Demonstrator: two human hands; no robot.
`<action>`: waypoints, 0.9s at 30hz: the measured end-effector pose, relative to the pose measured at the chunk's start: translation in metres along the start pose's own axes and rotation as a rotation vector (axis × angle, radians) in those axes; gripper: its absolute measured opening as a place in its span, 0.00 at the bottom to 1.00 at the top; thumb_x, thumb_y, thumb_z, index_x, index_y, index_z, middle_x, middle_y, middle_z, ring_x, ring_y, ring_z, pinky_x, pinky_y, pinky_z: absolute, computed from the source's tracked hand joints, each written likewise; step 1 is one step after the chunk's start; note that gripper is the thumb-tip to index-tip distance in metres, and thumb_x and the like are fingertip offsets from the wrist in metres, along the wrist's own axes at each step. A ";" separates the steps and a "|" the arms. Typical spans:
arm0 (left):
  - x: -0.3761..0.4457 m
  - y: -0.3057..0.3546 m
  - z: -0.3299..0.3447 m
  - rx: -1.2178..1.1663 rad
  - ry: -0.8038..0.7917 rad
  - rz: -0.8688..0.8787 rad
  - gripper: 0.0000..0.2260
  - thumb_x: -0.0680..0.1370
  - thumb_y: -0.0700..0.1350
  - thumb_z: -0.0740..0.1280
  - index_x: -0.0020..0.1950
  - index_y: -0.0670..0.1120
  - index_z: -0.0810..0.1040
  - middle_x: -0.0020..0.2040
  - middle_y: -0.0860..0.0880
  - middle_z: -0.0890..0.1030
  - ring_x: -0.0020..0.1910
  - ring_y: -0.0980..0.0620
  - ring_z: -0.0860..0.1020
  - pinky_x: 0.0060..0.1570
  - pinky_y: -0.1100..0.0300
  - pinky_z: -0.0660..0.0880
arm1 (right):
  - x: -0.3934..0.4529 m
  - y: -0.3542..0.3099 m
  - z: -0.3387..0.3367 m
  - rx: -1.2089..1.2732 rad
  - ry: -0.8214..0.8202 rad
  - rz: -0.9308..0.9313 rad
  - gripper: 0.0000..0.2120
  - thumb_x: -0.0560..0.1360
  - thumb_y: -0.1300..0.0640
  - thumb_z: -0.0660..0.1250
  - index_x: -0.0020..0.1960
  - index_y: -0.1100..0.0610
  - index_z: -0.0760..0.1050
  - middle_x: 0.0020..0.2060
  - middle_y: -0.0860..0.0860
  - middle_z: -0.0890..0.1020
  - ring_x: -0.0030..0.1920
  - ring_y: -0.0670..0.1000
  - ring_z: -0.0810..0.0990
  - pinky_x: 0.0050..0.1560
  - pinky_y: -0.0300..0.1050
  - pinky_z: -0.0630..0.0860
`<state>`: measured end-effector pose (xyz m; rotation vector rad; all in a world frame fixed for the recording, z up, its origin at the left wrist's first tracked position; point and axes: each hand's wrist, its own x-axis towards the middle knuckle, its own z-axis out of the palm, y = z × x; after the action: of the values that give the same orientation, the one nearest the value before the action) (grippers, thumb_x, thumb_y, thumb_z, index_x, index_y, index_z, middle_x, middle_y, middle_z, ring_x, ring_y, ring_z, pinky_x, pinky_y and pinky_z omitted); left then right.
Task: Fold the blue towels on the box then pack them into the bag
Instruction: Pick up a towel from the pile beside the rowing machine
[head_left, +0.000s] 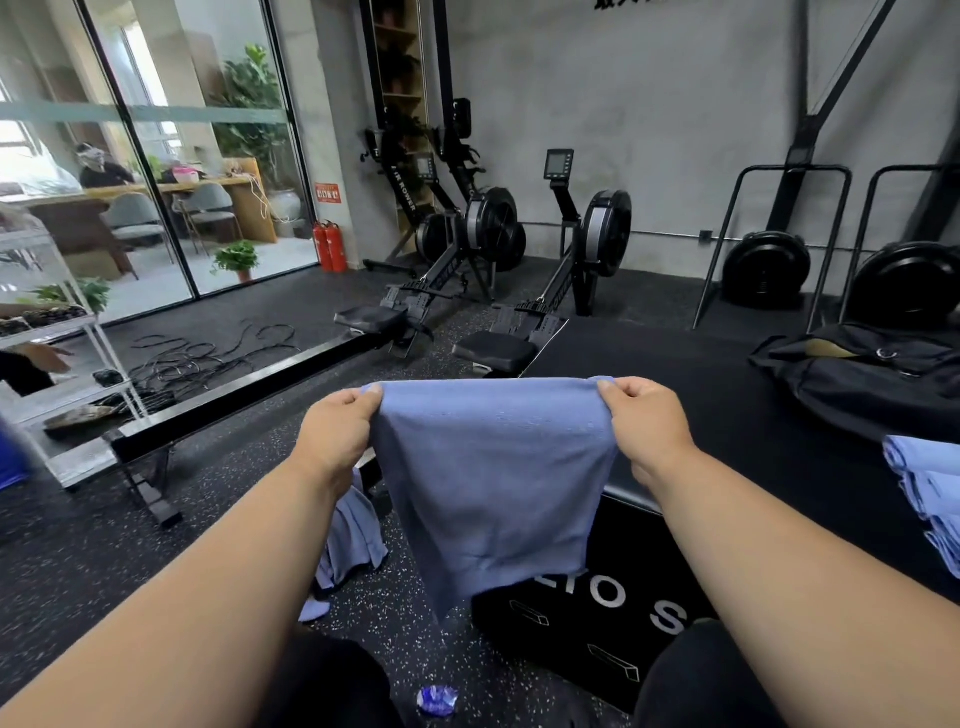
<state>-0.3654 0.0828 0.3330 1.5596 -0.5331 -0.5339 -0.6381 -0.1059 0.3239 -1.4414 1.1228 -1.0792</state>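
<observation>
Both hands up in front, holding one blue towel (488, 483) in the air by its top edge. Left hand (340, 423) pinches the top left corner, fingers curled over the hem; right hand (644, 421) pinches the top right corner the same way. Top edge is pulled fairly straight between them, with slight bunching at each grip. Towel hangs free, narrowing to a point at the bottom, and that lower tip sits in front of the box's near left corner.

Box (649, 561) is black and low, with white letters on its front face; the padded top runs back and to the right. Its near edge passes just behind the hanging towel. Top surface directly behind the towel is bare black. At the right edge of the box top lies a stack of blue towels (930, 493), partly cut off by the frame. Further back on the right of the top sits the black bag (872, 374), slumped, mouth loosely open, well apart from the hands.

More blue cloth (353, 535) hangs off the box's left side down to the speckled floor (223, 519), just below the left wrist. A small crumpled blue wrapper (437, 700) lies on the floor near the knees.

Left of the box a rowing machine rail (249, 395) runs diagonally across the floor, close to the left forearm side. Two more rowers stand behind. Cables (208, 353) lie coiled on the floor beyond the rail.
</observation>
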 end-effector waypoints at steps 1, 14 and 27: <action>0.000 -0.001 0.000 -0.016 -0.013 -0.005 0.15 0.82 0.51 0.70 0.36 0.51 0.73 0.35 0.50 0.69 0.38 0.48 0.67 0.43 0.57 0.71 | 0.000 0.000 -0.002 0.004 0.007 -0.007 0.08 0.80 0.52 0.69 0.48 0.53 0.86 0.48 0.53 0.88 0.46 0.51 0.82 0.51 0.49 0.80; -0.013 0.006 0.021 -0.212 -0.074 -0.170 0.14 0.84 0.42 0.68 0.68 0.53 0.73 0.53 0.50 0.79 0.45 0.52 0.76 0.44 0.57 0.72 | -0.008 -0.008 -0.017 0.242 -0.069 0.067 0.14 0.82 0.62 0.66 0.63 0.48 0.78 0.51 0.51 0.82 0.41 0.48 0.79 0.41 0.43 0.79; -0.015 0.026 0.032 -0.035 -0.150 -0.069 0.24 0.79 0.30 0.70 0.74 0.44 0.73 0.65 0.44 0.79 0.52 0.48 0.80 0.49 0.58 0.78 | -0.014 -0.005 -0.021 0.094 -0.309 0.048 0.26 0.80 0.61 0.71 0.76 0.48 0.73 0.56 0.55 0.84 0.50 0.47 0.85 0.56 0.45 0.82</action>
<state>-0.3977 0.0665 0.3577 1.5165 -0.5825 -0.7130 -0.6607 -0.0950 0.3308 -1.4415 0.8705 -0.8307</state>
